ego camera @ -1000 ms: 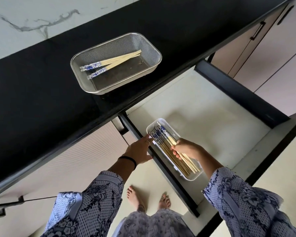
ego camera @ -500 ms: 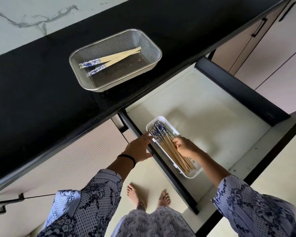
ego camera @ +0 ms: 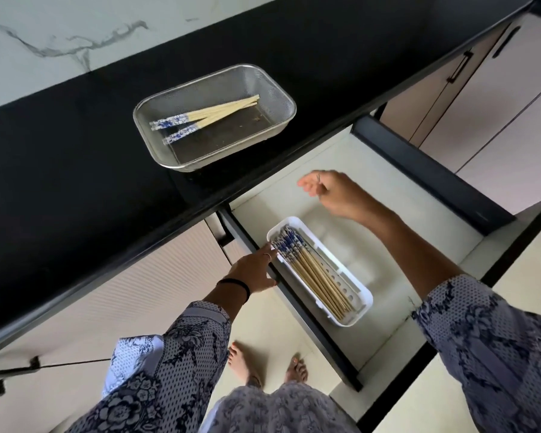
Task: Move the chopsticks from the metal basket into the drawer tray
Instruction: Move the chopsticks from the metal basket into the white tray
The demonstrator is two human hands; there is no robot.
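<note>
A metal mesh basket (ego camera: pixel 272 85) sits on the black countertop and holds a few wooden chopsticks (ego camera: pixel 214 114) with blue-and-white patterned ends. Below, in the open drawer, a white tray (ego camera: pixel 361 310) holds a bundle of several matching chopsticks (ego camera: pixel 310 270). My left hand (ego camera: pixel 255 271) rests on the drawer's left edge, fingertips touching the tray's near end and the patterned tips. My right hand (ego camera: pixel 334 190) is raised above the drawer, empty, fingers apart, between the tray and the basket.
The drawer (ego camera: pixel 425 157) has dark sides and a pale liner. The black countertop (ego camera: pixel 75 167) overhangs it. Closed cabinet doors (ego camera: pixel 481 98) with black handles stand to the right. My bare feet (ego camera: pixel 263 367) are on the floor below.
My right hand has let go of the chopsticks in the tray and lifted up and away toward the basket. My left hand stays at the tray's end.
</note>
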